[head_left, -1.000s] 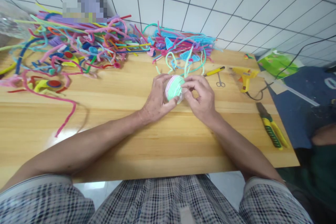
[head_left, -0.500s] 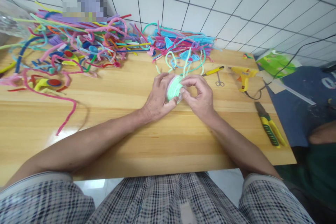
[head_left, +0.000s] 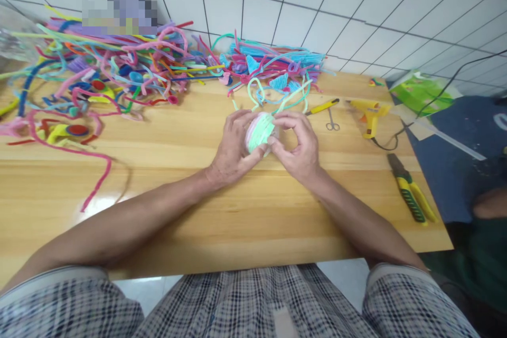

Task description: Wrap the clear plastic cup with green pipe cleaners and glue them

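Between my two hands is a rounded ball (head_left: 260, 132) wrapped in mint-green pipe cleaner, with a pale pink-lilac side showing at its left. My left hand (head_left: 234, 145) curves around the ball's left side, thumb along its lower edge. On the right, my right hand (head_left: 298, 141) pinches at the ball's edge with thumb and index finger. A loose mint-green pipe cleaner (head_left: 295, 96) sticks up from beside the right fingertips toward the back. What exactly the right fingertips pinch is partly hidden.
Piles of coloured pipe cleaners (head_left: 119, 63) line the wall. At right lie a yellow utility knife (head_left: 322, 106), small scissors (head_left: 332, 122), a yellow glue gun (head_left: 369, 113) with a cord, and yellow-green pliers (head_left: 410, 190). Part of another person (head_left: 487, 206) shows at the far right.
The ball has turned slightly, showing more of its pink-lilac side. The loose green end has swung from upright to leaning right. Both hands keep their hold.
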Tool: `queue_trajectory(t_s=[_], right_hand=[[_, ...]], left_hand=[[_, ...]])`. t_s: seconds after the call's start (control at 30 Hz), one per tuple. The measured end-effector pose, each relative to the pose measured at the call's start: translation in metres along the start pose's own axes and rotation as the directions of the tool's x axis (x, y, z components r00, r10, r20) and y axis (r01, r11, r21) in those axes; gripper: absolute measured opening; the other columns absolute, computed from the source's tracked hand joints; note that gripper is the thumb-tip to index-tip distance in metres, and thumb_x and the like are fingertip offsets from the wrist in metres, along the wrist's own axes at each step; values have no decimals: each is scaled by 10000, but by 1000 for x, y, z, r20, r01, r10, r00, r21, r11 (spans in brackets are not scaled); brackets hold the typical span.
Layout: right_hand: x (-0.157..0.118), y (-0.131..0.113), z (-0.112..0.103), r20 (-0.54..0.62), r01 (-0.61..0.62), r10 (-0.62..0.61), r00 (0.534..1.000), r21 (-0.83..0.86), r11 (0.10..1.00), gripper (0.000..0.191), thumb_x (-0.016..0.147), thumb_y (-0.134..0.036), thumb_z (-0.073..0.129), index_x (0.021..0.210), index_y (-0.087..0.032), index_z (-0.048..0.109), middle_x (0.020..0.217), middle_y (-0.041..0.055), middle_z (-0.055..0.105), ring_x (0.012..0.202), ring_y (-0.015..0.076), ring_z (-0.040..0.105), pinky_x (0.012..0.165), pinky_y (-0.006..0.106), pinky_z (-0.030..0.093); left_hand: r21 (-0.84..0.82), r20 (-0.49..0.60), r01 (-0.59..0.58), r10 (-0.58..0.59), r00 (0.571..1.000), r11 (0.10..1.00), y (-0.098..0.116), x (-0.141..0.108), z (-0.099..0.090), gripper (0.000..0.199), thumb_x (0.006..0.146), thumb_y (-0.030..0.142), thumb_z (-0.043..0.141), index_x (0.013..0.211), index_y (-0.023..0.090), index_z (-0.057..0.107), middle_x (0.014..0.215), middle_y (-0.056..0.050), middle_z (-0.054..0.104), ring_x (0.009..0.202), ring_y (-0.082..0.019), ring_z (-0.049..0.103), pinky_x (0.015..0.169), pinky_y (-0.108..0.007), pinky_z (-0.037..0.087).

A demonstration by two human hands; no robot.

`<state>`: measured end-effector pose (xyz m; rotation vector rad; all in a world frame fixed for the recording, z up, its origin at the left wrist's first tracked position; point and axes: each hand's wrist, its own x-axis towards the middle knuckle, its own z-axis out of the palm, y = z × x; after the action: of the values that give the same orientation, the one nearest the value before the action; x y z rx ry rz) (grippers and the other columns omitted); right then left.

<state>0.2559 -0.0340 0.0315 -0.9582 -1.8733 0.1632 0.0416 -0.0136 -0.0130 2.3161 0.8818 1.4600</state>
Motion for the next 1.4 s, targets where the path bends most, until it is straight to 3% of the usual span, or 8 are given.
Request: queue_trajectory(t_s=[0.17,0.77,0.97,1.13,1.4], right_hand=[[-2,3,1,13,16,-16,1000,12,1000,334,977,-248,802,1297,-304,725,1331,91,816,1287,304,773,1133,536,643],[-1,6,4,13,-17,17,1000,30,999,255,1004,-329,790,1250,-300,733,1282,96,841,1238,302,791,1093,523,661],[2,10,2,1,8,-8,1000,31,1000,262,980,-298,794,1237,-293,742,1270,84,846,1199,284,795,1063,495,673],[3,10,1,44,-39,38,998,26,999,242,981,-335,781,1220,-310,748,1274,71,848,1233,297,782,1098,535,664],[2,7,2,43,-2,1,999,30,1000,259,968,-295,792,1219,-319,737,1267,68,841,1251,303,785,1124,548,655]], left_hand=[[38,-9,28,-28,1000,999,-5,-2,3,704,1125,667,617,1685,294,411,1534,-160,575,1471,-360,578,1268,-618,525],[-27,-4,101,-101,995,994,-2,-4,-2,692,1081,620,721,1629,311,431,1564,-156,585,1530,-367,572,1328,-628,498],[-92,60,57,-51,997,994,-4,-5,0,773,1098,737,599,1694,308,356,1639,-178,525,1629,-402,482,1388,-676,428],[-76,128,111,-101,987,991,-6,-6,-1,794,1106,805,509,1695,310,312,1682,-193,489,1675,-394,452,1406,-673,417],[-56,103,76,-70,992,996,-9,-6,0,765,1107,735,576,1679,304,307,1647,-182,525,1630,-390,507,1380,-651,453]])
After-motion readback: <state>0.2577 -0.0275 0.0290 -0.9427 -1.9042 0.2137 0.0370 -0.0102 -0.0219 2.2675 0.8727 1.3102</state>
